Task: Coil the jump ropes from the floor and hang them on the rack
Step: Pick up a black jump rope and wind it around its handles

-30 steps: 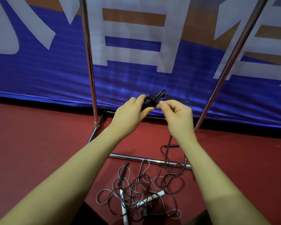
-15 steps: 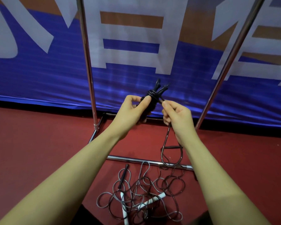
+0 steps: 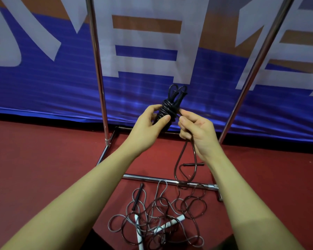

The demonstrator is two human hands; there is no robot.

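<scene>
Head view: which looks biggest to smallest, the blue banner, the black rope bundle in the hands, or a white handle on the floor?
1. blue banner
2. black rope bundle
3. white handle
The bundle is nearer the camera, so the last two are unsure.

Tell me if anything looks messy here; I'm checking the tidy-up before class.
Yes. Several jump ropes lie tangled in a heap on the red floor, across the rack's base bar. A loose loop hangs from the black coil held in both hands, not yet wound in.
</scene>
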